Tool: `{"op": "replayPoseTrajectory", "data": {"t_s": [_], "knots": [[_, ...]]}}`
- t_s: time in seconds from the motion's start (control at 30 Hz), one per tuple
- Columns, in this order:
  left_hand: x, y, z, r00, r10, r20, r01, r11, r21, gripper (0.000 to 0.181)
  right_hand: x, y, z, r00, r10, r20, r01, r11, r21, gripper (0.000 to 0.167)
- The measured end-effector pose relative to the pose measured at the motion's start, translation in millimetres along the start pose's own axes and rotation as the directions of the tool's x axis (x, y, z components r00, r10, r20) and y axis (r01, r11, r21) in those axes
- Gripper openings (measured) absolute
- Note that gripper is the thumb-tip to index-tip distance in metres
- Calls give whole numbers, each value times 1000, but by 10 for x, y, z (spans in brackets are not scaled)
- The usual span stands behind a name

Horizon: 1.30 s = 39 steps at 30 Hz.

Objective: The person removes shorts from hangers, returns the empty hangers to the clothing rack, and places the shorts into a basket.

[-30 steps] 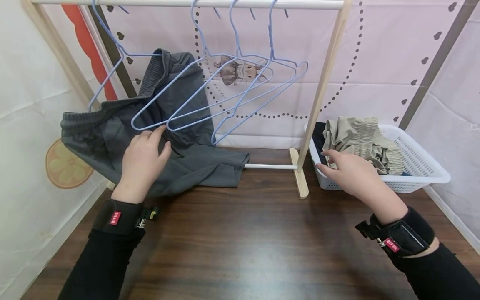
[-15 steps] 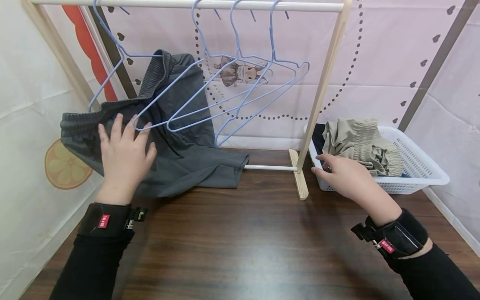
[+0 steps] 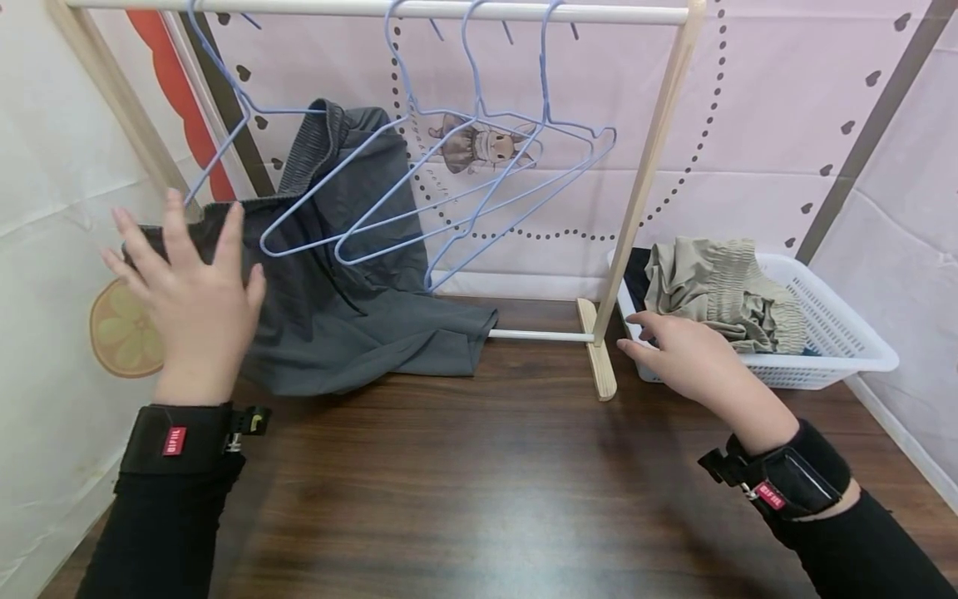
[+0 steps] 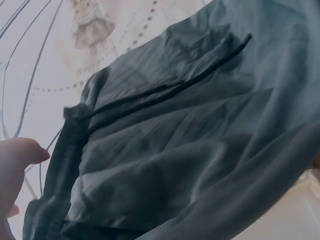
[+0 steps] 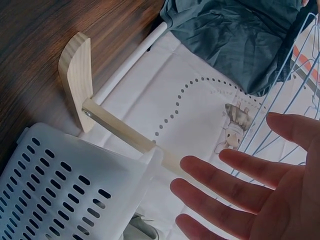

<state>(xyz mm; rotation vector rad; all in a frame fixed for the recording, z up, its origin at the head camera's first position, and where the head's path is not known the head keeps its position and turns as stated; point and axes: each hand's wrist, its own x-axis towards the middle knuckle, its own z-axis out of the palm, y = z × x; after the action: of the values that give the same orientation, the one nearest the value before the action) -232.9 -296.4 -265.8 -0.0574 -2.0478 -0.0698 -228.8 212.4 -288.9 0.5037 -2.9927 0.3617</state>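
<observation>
Dark grey shorts (image 3: 359, 333) with an elastic waistband and a drawstring hang from a blue wire hanger (image 3: 220, 154) at the rack's left end. My left hand (image 3: 190, 291), fingers spread, is at the left end of their waistband and hides part of it; whether it touches the cloth I cannot tell. In the left wrist view, the shorts (image 4: 150, 150) fill most of the picture, with the thumb at the left edge. My right hand (image 3: 692, 353) holds nothing and hovers before the basket's near left corner, its fingers loosely extended in the right wrist view.
Several blue hangers (image 3: 479, 116) hang from the rack's white top bar (image 3: 329, 7). A white basket (image 3: 861, 333) holds beige clothing (image 3: 718, 291) and something dark. The rack's wooden foot (image 3: 597, 358) stands left of it on the brown table (image 3: 464, 482).
My left hand has moved left, away from the bare hangers and across the shorts to the waistband's left end, its fingers spreading. My right hand has shifted slightly left and down.
</observation>
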Motion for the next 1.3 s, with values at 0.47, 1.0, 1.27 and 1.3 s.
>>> {"op": "replayPoseTrajectory", "data": {"t_s": [0.47,1.0,1.27,1.3], "knots": [[333,-50,-270,773,-546,323,547,832,96,97,-3,-40,34,1000,-31,-5,31,1000,6,48],[537,-137,-317,692,-563,453,503,825,258,77,-21,-156,100,995,-104,-3,104,994,-16,49],[464,-108,-224,805,-441,398,366,896,252,54,-43,-197,163,992,-126,-4,126,992,-6,47],[449,-105,-213,814,-436,385,367,898,241,53,-45,-200,172,992,-128,-6,128,992,-6,47]]}}
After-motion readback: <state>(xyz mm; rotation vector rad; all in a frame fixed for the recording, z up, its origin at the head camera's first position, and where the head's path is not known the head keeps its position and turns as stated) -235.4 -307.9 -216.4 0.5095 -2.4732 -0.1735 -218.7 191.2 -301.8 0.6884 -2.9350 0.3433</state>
